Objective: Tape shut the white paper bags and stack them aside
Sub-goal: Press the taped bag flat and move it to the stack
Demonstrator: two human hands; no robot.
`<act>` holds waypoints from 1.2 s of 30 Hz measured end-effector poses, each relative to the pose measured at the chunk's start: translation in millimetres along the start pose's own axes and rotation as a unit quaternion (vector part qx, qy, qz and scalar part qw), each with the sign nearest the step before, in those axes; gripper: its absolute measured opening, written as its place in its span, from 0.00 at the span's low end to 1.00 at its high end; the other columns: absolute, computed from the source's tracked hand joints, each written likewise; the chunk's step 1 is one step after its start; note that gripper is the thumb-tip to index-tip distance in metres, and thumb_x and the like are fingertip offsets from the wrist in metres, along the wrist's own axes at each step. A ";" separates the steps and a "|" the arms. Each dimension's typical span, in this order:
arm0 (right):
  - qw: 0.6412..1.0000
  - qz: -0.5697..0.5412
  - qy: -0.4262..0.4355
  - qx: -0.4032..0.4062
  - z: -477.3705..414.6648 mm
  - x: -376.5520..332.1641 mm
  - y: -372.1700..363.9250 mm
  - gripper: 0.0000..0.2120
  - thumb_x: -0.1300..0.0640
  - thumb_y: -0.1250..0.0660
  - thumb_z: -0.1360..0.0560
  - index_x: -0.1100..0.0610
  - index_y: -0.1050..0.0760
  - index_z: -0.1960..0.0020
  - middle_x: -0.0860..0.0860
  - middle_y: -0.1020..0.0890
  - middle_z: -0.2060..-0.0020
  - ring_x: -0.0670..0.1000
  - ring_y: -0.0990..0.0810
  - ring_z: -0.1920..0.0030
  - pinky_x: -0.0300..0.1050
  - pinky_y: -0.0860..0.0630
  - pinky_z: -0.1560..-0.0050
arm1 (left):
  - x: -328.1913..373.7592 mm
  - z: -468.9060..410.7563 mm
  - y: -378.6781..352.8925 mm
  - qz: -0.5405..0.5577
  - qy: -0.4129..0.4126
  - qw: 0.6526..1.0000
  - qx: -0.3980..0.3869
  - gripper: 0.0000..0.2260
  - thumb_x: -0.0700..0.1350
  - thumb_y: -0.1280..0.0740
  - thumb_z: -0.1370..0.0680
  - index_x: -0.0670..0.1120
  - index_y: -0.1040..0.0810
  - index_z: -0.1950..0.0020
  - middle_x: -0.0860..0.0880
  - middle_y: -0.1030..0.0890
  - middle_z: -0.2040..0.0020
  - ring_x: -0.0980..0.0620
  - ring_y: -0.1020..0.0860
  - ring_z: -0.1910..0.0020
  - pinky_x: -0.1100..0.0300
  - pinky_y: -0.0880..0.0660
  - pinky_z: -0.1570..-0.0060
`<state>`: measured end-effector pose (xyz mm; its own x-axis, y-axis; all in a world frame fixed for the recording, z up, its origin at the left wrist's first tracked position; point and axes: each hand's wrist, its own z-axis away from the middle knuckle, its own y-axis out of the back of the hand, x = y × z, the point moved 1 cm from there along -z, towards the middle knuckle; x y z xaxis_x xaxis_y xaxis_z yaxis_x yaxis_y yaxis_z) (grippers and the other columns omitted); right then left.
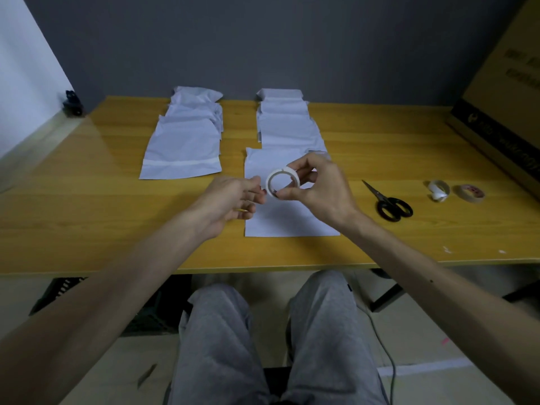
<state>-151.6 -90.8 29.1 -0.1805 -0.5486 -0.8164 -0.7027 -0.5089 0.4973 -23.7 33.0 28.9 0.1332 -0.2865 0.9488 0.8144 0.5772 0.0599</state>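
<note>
From the head view, a flat white paper bag (287,220) lies on the yellow table (87,217) near its front edge, under a white tape roll (282,181) that the right hand (318,188) grips by thumb and fingers, while the left hand (233,200) pinches at the roll's edge with loosely curled fingers. Two rows of overlapping white bags, the left row (184,141) and the right row (286,124), run back toward the grey wall. Print on the cardboard box (502,92) at right is too blurred to read; black scissors (390,201), a nearly spent roll (438,190) and a tan roll (470,193) lie right of the bag.

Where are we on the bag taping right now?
Done: the left row's front bag shows a tape strip. In hand: right hand holds the tape roll, left hand at its edge, over the nearest bag. Left: the right row, apparently untaped.
</note>
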 end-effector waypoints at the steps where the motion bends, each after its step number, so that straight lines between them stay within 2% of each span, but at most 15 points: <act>1: 1.000 0.005 0.004 0.000 1.0 -0.5 -0.9 0.19 0.58 0.18 0.40 0.57 0.22 0.53 0.46 0.19 0.62 0.42 0.21 0.61 0.34 0.24 0.58 | -0.5 -0.6 0.1 0.003 0.008 1.000 0.002 0.12 0.48 0.34 0.21 0.39 0.21 0.54 0.46 0.19 0.63 0.52 0.26 0.70 0.61 0.27 0.67; 7: 1.000 0.016 0.017 -0.003 3.5 0.9 -5.4 0.19 0.59 0.19 0.40 0.57 0.22 0.53 0.47 0.18 0.61 0.41 0.21 0.61 0.27 0.29 0.59 | -4.6 -3.1 1.5 -0.022 0.004 1.000 0.016 0.07 0.42 0.33 0.22 0.40 0.20 0.57 0.48 0.22 0.67 0.53 0.27 0.69 0.61 0.27 0.67; 10: 0.999 0.024 0.028 -0.010 3.5 1.6 -7.3 0.20 0.59 0.19 0.39 0.56 0.23 0.51 0.49 0.19 0.60 0.43 0.21 0.60 0.28 0.28 0.59 | -6.6 -3.0 4.3 -0.039 -0.005 0.999 0.004 0.07 0.42 0.33 0.22 0.40 0.20 0.57 0.48 0.22 0.67 0.53 0.27 0.68 0.61 0.27 0.65; 13: 0.999 -0.022 0.017 -0.023 4.4 1.4 -7.6 0.23 0.61 0.20 0.37 0.53 0.26 0.47 0.50 0.21 0.59 0.47 0.20 0.61 0.34 0.25 0.62 | -9.0 -3.6 8.1 -0.076 -0.015 0.997 0.014 0.08 0.43 0.33 0.22 0.41 0.22 0.59 0.48 0.23 0.67 0.54 0.27 0.69 0.63 0.27 0.66; 16: 0.998 -0.008 0.056 -0.036 4.0 3.8 -11.4 0.16 0.63 0.22 0.35 0.58 0.24 0.52 0.48 0.20 0.59 0.44 0.20 0.61 0.31 0.27 0.61 | -13.0 -4.0 11.8 -0.132 -0.028 0.990 0.034 0.11 0.43 0.34 0.21 0.42 0.23 0.63 0.48 0.24 0.67 0.55 0.28 0.69 0.65 0.29 0.69; 18: 0.995 0.013 0.082 -0.048 3.5 7.2 -16.8 0.11 0.65 0.23 0.34 0.63 0.23 0.55 0.51 0.19 0.59 0.45 0.20 0.60 0.30 0.27 0.60 | -15.2 -3.8 11.8 -0.176 -0.035 0.983 0.048 0.12 0.42 0.35 0.20 0.41 0.23 0.63 0.48 0.24 0.66 0.55 0.28 0.67 0.64 0.31 0.66; 21: 0.993 0.036 0.106 -0.043 -0.1 13.4 -20.5 0.09 0.67 0.24 0.33 0.65 0.23 0.57 0.53 0.20 0.59 0.44 0.21 0.59 0.28 0.28 0.59 | -14.8 -4.4 9.7 -0.198 -0.037 0.977 0.073 0.10 0.41 0.35 0.20 0.37 0.22 0.58 0.48 0.25 0.66 0.55 0.29 0.66 0.61 0.33 0.62; 24: 0.987 0.059 0.141 -0.041 -4.1 14.9 -18.4 0.07 0.68 0.25 0.33 0.65 0.23 0.58 0.55 0.20 0.58 0.46 0.22 0.59 0.29 0.27 0.60 | -11.8 -6.4 10.2 -0.197 -0.037 0.976 0.082 0.10 0.41 0.35 0.20 0.39 0.23 0.60 0.48 0.25 0.66 0.55 0.30 0.67 0.62 0.33 0.65; 28: 0.984 0.077 0.154 -0.040 -6.9 17.8 -14.3 0.07 0.68 0.25 0.33 0.64 0.22 0.58 0.56 0.19 0.58 0.48 0.20 0.60 0.30 0.25 0.60 | -14.0 -8.7 11.6 -0.191 -0.027 0.979 0.064 0.09 0.42 0.33 0.22 0.38 0.21 0.59 0.48 0.24 0.65 0.53 0.29 0.65 0.60 0.31 0.61; 32: 0.979 0.093 0.175 -0.051 -6.8 19.3 -14.2 0.06 0.67 0.25 0.32 0.63 0.19 0.56 0.55 0.18 0.58 0.49 0.19 0.59 0.29 0.25 0.58 | -15.4 -8.1 13.8 -0.206 -0.024 0.978 0.034 0.10 0.44 0.33 0.22 0.42 0.21 0.61 0.49 0.22 0.67 0.55 0.27 0.68 0.63 0.32 0.67; 36: 0.975 0.097 0.192 -0.063 -4.5 19.0 -17.2 0.06 0.68 0.27 0.30 0.64 0.18 0.53 0.55 0.18 0.57 0.48 0.20 0.57 0.28 0.27 0.56 | -15.0 -7.3 17.5 -0.237 -0.020 0.971 0.016 0.11 0.44 0.33 0.22 0.43 0.20 0.63 0.49 0.21 0.65 0.55 0.28 0.67 0.64 0.33 0.69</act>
<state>-139.8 -95.5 6.3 -0.0144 -0.8380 -0.5455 -0.5865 -0.4347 0.6834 -7.4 41.9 13.4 -0.2748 -0.4969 0.8231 0.7614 0.4103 0.5019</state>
